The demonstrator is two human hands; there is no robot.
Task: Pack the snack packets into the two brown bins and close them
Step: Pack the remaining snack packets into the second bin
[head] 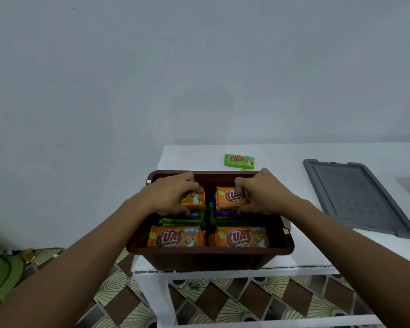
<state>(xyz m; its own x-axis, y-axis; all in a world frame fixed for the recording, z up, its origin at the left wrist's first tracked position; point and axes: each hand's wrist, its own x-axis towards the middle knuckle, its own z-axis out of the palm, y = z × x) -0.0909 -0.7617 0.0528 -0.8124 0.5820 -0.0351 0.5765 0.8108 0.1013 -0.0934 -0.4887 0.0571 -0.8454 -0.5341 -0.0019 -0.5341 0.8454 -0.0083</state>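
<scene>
An open brown bin (208, 254) stands at the front edge of a white table (284, 159). Inside it lie orange, green and blue snack packets in stacks. My left hand (175, 194) grips an orange packet (193, 200) at the bin's back left. My right hand (258, 192) grips another orange packet (230, 198) at the back right. Two more orange packets (175, 236) (242, 236) lie at the front of the bin. A green packet (239, 160) lies on the table behind the bin. Only one brown bin is in view.
A grey lid (357, 197) lies flat on the table to the right of the bin. A green round object (0, 278) sits at the lower left over a patterned tile floor (223, 301). A plain wall rises behind the table.
</scene>
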